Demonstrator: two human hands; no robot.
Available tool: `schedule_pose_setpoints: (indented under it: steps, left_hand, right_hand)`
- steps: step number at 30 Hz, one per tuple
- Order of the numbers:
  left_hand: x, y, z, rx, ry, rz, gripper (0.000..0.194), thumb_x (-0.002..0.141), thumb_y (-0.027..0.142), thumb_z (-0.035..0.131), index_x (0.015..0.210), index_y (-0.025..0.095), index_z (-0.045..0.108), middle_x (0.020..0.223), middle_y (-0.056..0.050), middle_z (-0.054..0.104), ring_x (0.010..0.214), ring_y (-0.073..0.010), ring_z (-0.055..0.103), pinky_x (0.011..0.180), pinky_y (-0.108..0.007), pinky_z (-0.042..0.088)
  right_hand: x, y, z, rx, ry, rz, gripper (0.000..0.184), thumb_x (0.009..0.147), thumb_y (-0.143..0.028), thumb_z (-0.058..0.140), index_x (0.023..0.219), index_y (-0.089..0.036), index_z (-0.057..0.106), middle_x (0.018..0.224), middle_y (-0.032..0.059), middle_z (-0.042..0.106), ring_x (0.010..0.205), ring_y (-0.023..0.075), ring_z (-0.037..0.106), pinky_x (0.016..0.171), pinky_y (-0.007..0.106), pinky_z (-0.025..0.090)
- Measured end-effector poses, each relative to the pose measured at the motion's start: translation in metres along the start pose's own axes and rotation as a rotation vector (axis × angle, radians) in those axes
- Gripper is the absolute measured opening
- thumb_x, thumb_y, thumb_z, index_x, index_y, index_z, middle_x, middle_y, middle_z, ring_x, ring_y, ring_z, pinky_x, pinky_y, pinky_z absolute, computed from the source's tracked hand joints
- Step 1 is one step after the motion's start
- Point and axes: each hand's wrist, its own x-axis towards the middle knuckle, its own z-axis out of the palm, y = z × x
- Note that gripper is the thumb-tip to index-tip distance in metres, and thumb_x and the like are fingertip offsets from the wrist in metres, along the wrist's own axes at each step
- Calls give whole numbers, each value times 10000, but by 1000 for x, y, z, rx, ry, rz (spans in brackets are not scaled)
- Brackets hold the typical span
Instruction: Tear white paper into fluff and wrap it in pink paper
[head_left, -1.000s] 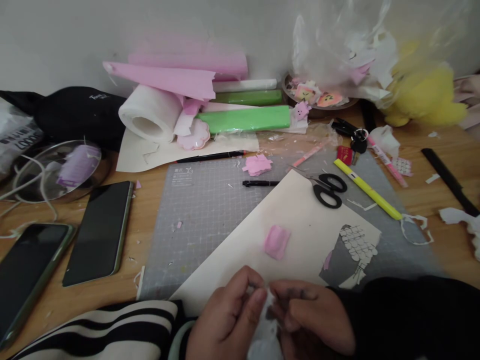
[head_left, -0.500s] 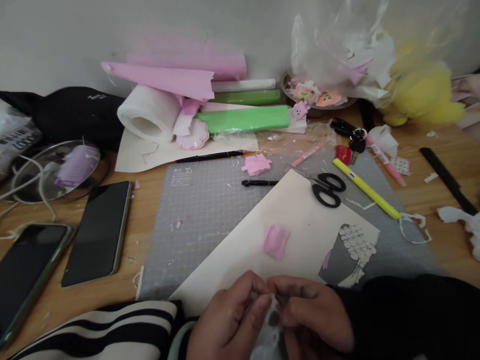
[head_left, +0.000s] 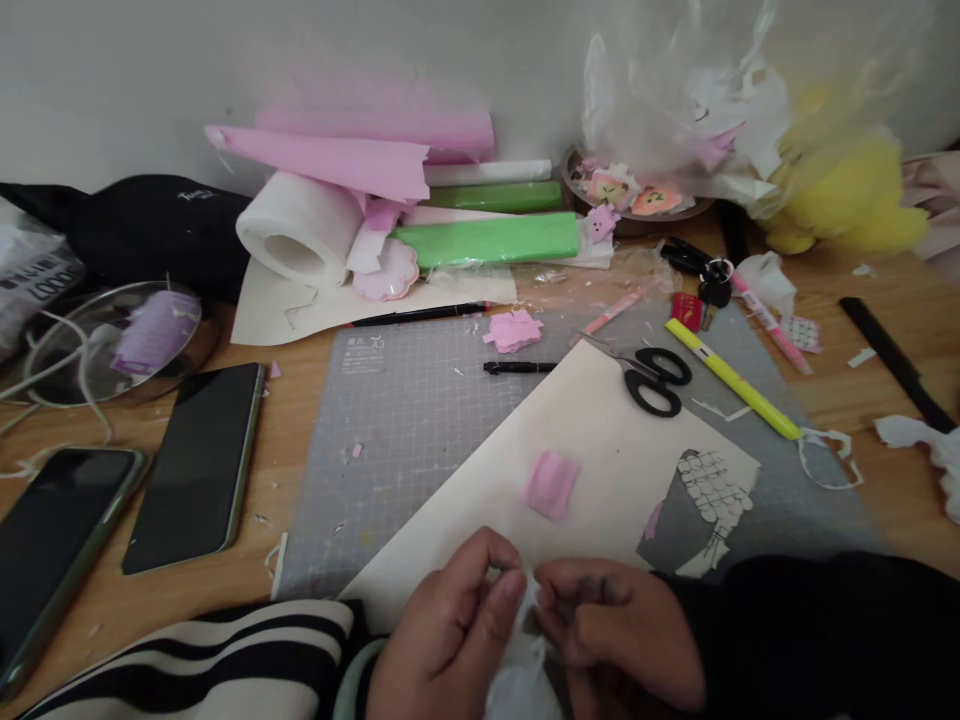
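Observation:
At the bottom middle my left hand (head_left: 450,630) and my right hand (head_left: 615,630) meet, fingertips pinched together on a small piece of thin white paper (head_left: 525,670) that hangs below them. Both hands hover over the near edge of a cream sheet of card (head_left: 600,440). A small folded pink paper piece (head_left: 552,484) lies on that sheet just beyond my fingers. The sheet rests on a grey cutting mat (head_left: 405,420). Black scissors (head_left: 652,378) lie at the sheet's far corner.
Two dark phones (head_left: 199,465) (head_left: 56,545) lie at the left. Pink, white and green paper rolls (head_left: 360,190) pile at the back. A yellow craft knife (head_left: 731,378), pens, a black comb (head_left: 896,360), a yellow plush (head_left: 855,190) and paper scraps sit at the right.
My fingers have shifted slightly on the white paper, which now hangs a little lower between my hands. Nothing else has moved.

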Motion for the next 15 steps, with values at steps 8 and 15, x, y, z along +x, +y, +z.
schedule_pose_setpoints:
  steps: [8,15]
  left_hand:
    - [3,-1,0,152,-120,68,165,800,267,371,687,185,459,589,13,536,543,-112,493,509,-191,353]
    - [1,1,0,21,-42,49,174,822,278,344,712,188,445,569,24,527,529,-101,490,499,-174,363]
  right_hand:
    - [3,5,-1,77,-126,-43,246,554,-160,360,788,-174,438,373,-81,496,246,45,360,305,128,206]
    - [3,8,0,68,-67,-103,170,540,-159,407,703,-154,456,419,-75,490,298,26,377,335,129,219]
